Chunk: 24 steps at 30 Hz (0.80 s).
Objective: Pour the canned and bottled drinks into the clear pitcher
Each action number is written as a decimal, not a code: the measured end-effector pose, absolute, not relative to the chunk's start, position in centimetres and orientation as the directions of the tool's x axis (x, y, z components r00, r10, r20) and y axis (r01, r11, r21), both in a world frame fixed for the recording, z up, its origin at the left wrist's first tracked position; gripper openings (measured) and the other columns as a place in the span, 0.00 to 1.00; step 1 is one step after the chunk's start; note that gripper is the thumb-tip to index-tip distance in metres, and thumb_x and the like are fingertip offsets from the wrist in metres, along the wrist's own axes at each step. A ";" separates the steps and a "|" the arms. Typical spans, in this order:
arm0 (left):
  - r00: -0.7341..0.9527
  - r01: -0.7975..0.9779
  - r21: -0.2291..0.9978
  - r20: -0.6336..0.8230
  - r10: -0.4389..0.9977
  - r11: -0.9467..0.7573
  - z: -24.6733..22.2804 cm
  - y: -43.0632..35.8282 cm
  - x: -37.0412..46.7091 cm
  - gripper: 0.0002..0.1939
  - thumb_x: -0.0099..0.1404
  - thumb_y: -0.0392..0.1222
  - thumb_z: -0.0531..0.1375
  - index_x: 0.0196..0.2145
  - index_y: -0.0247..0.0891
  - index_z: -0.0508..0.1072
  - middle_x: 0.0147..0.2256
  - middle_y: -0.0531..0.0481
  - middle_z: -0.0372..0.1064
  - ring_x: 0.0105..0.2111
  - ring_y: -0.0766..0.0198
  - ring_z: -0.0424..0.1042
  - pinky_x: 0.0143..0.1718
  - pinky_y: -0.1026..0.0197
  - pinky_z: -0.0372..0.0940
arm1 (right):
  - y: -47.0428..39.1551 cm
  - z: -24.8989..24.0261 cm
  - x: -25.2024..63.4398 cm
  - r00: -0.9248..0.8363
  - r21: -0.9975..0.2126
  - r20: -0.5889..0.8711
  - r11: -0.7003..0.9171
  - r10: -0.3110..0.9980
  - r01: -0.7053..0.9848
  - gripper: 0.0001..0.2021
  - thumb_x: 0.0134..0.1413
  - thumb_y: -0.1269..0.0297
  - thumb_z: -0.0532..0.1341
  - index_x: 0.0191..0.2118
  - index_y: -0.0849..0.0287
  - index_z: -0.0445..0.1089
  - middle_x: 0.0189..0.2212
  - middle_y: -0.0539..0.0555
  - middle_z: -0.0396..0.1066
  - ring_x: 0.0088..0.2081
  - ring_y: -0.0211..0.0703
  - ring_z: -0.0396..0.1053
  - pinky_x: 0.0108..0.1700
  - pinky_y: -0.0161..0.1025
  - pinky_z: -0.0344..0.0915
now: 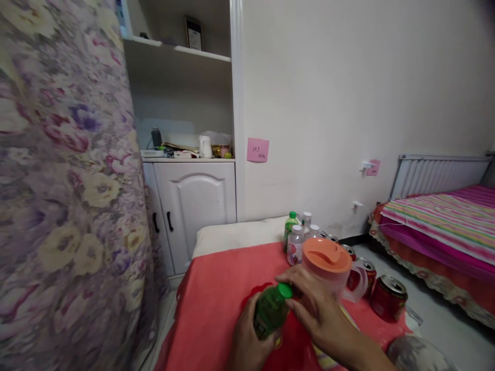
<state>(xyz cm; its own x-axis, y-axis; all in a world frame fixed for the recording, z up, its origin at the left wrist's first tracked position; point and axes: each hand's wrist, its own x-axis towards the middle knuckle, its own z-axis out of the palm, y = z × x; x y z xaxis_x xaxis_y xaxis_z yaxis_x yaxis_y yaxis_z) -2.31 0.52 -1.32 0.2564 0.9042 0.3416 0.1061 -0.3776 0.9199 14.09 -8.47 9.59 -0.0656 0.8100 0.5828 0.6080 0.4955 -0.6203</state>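
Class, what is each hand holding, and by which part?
The left hand holds the green bottle around its body. The right hand is at the green cap; whether gripping, I cannot tell.

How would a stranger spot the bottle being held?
Find the big coral cloth. Near its front, the left hand holds a green bottle, with the right hand at its cap. Unlike the green-capped bottle standing farther back, this one is tilted and gripped.
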 end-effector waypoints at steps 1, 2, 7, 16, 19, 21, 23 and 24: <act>0.262 0.106 0.919 0.342 0.902 -0.379 -1.2 0.5 -2.4 0.32 0.44 0.33 0.68 0.50 0.39 0.77 0.50 0.39 0.79 0.52 0.42 0.77 0.54 0.43 0.72 | -8.4 9.4 14.0 -0.055 -0.627 0.576 0.484 0.816 0.611 0.17 0.62 0.69 0.60 0.56 0.52 0.68 0.50 0.57 0.71 0.53 0.49 0.70 0.56 0.46 0.68; 0.269 0.107 0.918 0.343 0.900 -0.381 -1.1 0.4 -2.4 0.31 0.45 0.34 0.68 0.50 0.39 0.77 0.50 0.39 0.80 0.51 0.42 0.77 0.53 0.44 0.73 | -8.3 9.4 14.0 -0.040 -0.633 0.568 0.468 0.822 0.617 0.17 0.62 0.68 0.61 0.55 0.53 0.68 0.49 0.57 0.71 0.52 0.49 0.71 0.55 0.46 0.68; 0.303 0.106 0.910 0.355 0.884 -0.402 -0.8 0.2 -2.4 0.29 0.46 0.35 0.68 0.50 0.40 0.77 0.49 0.39 0.80 0.50 0.43 0.78 0.52 0.45 0.74 | -8.2 9.6 13.7 -0.001 -0.602 0.572 0.421 0.820 0.678 0.04 0.63 0.66 0.60 0.42 0.56 0.70 0.38 0.55 0.71 0.40 0.47 0.71 0.43 0.43 0.70; 0.309 0.119 0.902 0.363 0.879 -0.414 -1.0 0.4 -2.0 0.30 0.46 0.34 0.67 0.49 0.39 0.76 0.48 0.39 0.80 0.48 0.45 0.80 0.50 0.48 0.75 | -8.4 9.6 14.2 -0.021 -0.608 0.573 0.442 0.819 0.659 0.13 0.62 0.68 0.61 0.52 0.54 0.68 0.46 0.56 0.71 0.48 0.49 0.72 0.51 0.46 0.70; 0.322 0.119 0.899 0.366 0.873 -0.421 -1.2 0.4 -2.1 0.30 0.46 0.37 0.69 0.50 0.40 0.76 0.49 0.39 0.80 0.49 0.45 0.79 0.50 0.48 0.75 | -8.3 9.8 14.1 0.002 -0.614 0.553 0.406 0.833 0.677 0.06 0.61 0.67 0.62 0.44 0.56 0.69 0.40 0.55 0.71 0.41 0.48 0.72 0.44 0.44 0.71; 0.339 0.107 0.904 0.359 0.870 -0.414 -1.4 0.4 -2.1 0.31 0.47 0.38 0.69 0.51 0.39 0.75 0.50 0.38 0.79 0.49 0.44 0.79 0.50 0.48 0.74 | -8.4 9.9 14.2 -0.029 -0.611 0.561 0.437 0.828 0.660 0.07 0.62 0.68 0.60 0.45 0.56 0.70 0.40 0.56 0.71 0.43 0.49 0.72 0.45 0.44 0.71; 0.346 0.099 0.907 0.354 0.869 -0.409 -1.6 0.5 -2.2 0.31 0.48 0.40 0.70 0.52 0.38 0.74 0.51 0.37 0.78 0.50 0.44 0.78 0.52 0.46 0.73 | -8.6 9.9 14.4 -0.069 -0.614 0.569 0.479 0.820 0.627 0.11 0.62 0.70 0.59 0.49 0.54 0.70 0.43 0.56 0.71 0.48 0.49 0.71 0.50 0.44 0.70; 0.345 0.095 0.908 0.354 0.869 -0.408 -1.7 0.5 -2.1 0.32 0.48 0.40 0.70 0.52 0.38 0.74 0.51 0.37 0.78 0.51 0.43 0.78 0.53 0.46 0.73 | -8.6 9.8 14.5 -0.081 -0.615 0.574 0.494 0.815 0.614 0.13 0.62 0.71 0.58 0.51 0.53 0.69 0.45 0.56 0.71 0.50 0.49 0.71 0.53 0.45 0.69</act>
<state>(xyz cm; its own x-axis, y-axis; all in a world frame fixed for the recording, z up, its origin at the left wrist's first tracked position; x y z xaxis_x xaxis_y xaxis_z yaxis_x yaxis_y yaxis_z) -2.14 0.52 -1.66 0.3454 0.8689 0.3544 0.0949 -0.4081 0.9080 14.45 -8.60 9.76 -0.0811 0.8152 0.5735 0.6143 0.4940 -0.6153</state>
